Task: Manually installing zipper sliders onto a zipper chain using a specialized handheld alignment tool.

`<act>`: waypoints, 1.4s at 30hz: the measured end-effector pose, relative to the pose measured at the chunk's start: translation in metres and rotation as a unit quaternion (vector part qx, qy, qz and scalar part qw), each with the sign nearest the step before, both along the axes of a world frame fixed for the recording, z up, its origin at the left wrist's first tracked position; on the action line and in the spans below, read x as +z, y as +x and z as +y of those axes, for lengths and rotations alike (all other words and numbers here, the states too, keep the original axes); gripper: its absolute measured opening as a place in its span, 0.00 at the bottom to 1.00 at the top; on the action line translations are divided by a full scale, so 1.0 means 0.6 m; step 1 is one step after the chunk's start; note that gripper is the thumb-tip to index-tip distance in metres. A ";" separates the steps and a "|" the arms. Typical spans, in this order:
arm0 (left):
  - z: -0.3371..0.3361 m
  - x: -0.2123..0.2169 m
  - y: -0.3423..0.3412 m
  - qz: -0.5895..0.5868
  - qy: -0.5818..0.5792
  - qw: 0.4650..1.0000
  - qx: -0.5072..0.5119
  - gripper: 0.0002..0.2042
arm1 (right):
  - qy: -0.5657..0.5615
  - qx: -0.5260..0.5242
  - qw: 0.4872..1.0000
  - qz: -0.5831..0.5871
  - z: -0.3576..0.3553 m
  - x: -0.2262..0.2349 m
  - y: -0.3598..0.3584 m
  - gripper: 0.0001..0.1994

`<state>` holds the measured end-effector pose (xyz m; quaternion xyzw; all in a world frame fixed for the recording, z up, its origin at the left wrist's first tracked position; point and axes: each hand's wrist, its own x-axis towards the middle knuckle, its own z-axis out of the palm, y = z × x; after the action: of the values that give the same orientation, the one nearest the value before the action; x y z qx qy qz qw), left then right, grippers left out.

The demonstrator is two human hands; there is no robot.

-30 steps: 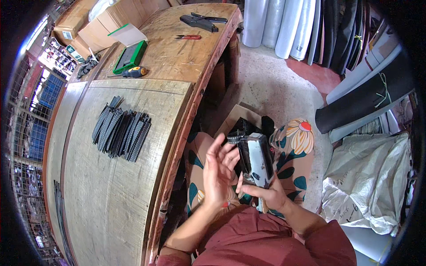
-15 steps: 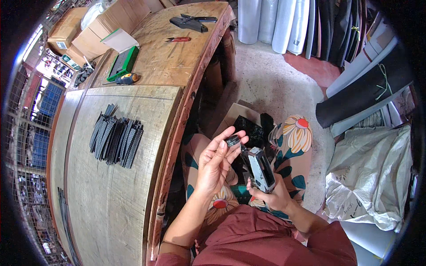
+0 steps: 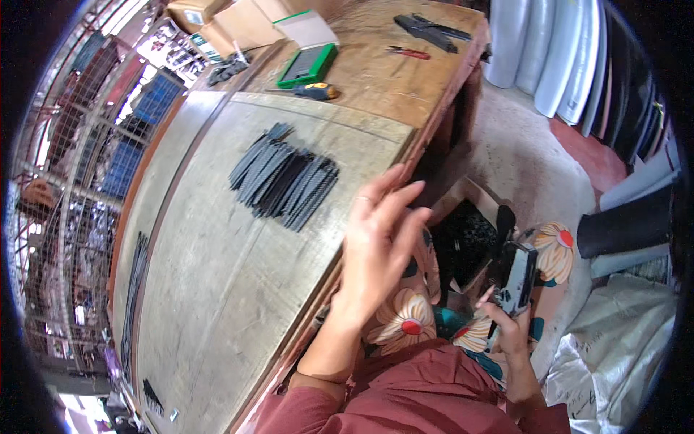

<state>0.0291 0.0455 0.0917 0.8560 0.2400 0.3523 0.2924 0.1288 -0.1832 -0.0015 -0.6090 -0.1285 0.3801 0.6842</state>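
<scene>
A worn wooden table (image 3: pixel 210 289) spans the left side. The left hand (image 3: pixel 379 235) is raised by its edge, fingers apart; the right hand (image 3: pixel 513 331), lower, has fingers clamped on one grey-and-black handheld tool (image 3: pixel 518 278). One heap of dark strips (image 3: pixel 284 182) (too overlapped to count) lies on the table, with one screwdriver (image 3: pixel 316 91) and one green box (image 3: pixel 329 66) beyond.

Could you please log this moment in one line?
left hand: open, nothing visibly held | right hand: gripping black-and-grey handheld tool | dark strips: piled on wooden table
</scene>
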 end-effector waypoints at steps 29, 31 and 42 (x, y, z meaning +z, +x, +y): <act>0.046 0.032 -0.122 0.011 0.064 0.949 0.307 0.05 | -0.008 0.087 0.988 -0.128 0.032 -0.002 -0.031 0.06; 0.046 0.031 -0.120 -0.005 0.061 0.952 0.299 0.05 | -0.006 0.082 0.989 -0.124 0.032 -0.004 -0.030 0.06; 0.044 0.029 -0.128 -0.076 0.027 0.948 0.309 0.06 | -0.012 0.085 0.990 -0.115 0.030 0.004 -0.031 0.07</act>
<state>-0.0474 0.0721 0.1093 0.7184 0.4602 0.4954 0.1632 0.1104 -0.1652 0.0008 -0.6436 -0.2531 0.3659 0.6227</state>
